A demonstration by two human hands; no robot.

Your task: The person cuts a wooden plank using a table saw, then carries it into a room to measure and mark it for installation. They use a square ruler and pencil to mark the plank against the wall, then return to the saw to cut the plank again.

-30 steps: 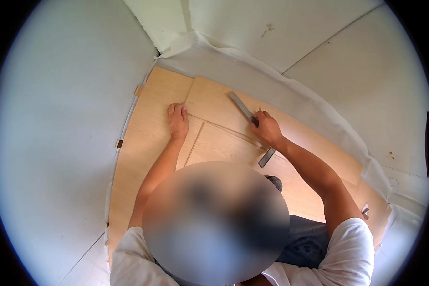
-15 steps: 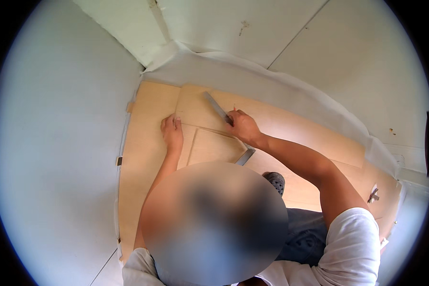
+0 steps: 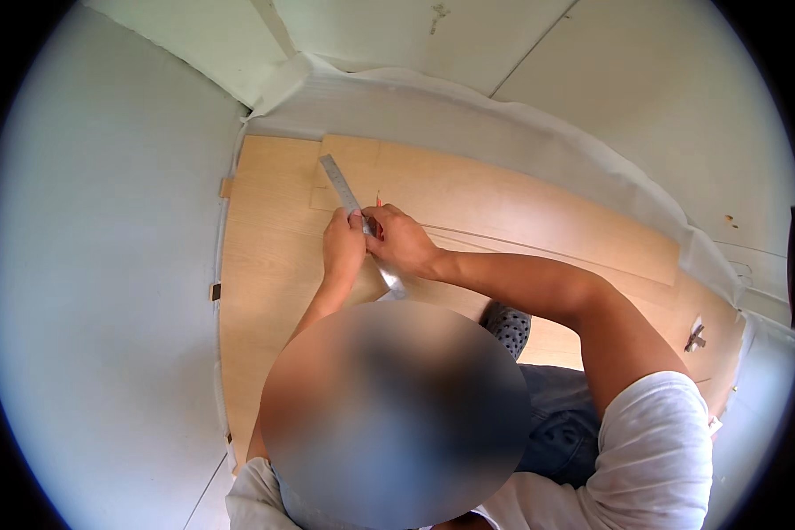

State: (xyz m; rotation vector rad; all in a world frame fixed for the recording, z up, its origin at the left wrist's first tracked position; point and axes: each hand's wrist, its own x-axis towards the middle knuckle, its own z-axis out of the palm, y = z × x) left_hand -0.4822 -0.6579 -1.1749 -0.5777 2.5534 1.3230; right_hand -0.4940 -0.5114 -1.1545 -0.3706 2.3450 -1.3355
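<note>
The left hand (image 3: 344,246) pinches a metal square (image 3: 339,178) lying slantwise over the wooden floor (image 3: 521,212), while the right hand (image 3: 399,238), just beside it, grips the same square along with a red pencil (image 3: 379,202).

– Where does the head view look from?
– The wearer's head, through a wide fisheye lens, facing steeply down.
– How near?
– Close above the bare left hand (image 3: 344,246) and bare right hand (image 3: 403,240), taking in flat, tan wood-grain boards (image 3: 495,203) and pale grey walls (image 3: 115,230).
</note>
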